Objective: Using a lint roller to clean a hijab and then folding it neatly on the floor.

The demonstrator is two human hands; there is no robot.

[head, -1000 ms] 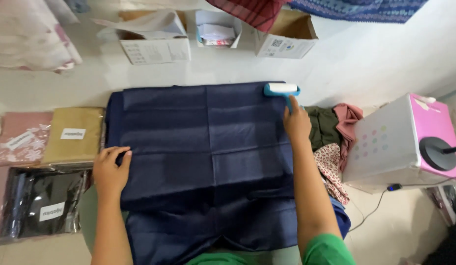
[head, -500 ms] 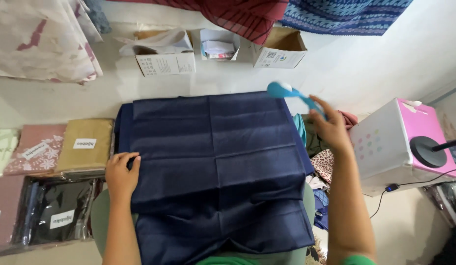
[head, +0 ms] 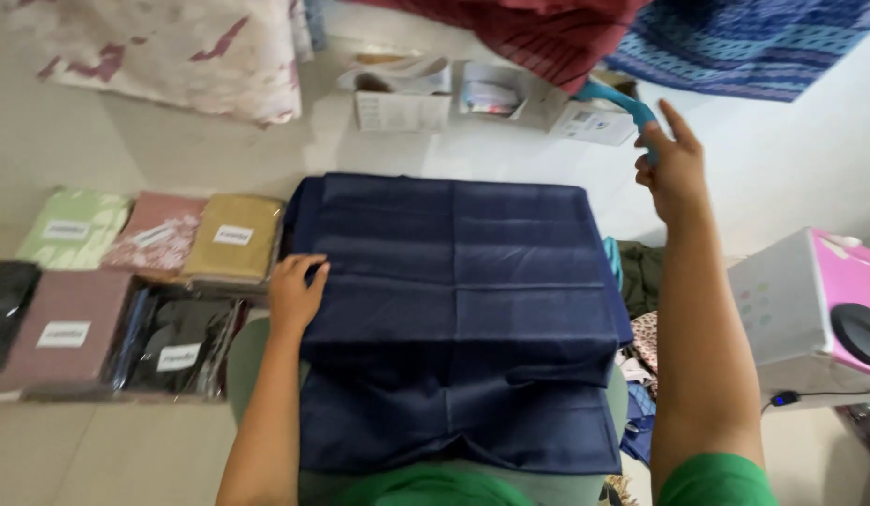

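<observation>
A folded navy blue cloth [head: 458,309] lies spread over a green board in front of me. My left hand [head: 296,292] rests flat on its left edge, fingers apart. My right hand [head: 672,171] is raised beyond the cloth's far right corner and grips the handle of a light blue lint roller [head: 620,101], held up in the air near the small boxes at the back.
Packaged folded fabrics in green [head: 74,228], pink [head: 156,234], tan [head: 234,237], mauve [head: 65,330] and black [head: 177,342] lie to the left. White cardboard boxes [head: 402,98] stand at the back. A white and pink machine [head: 810,309] sits at right, with loose clothes [head: 641,272] beside it.
My right hand lifted the lint roller off the cloth's far right corner and carried it up and away toward the boxes. My left hand stayed on the cloth's left edge.
</observation>
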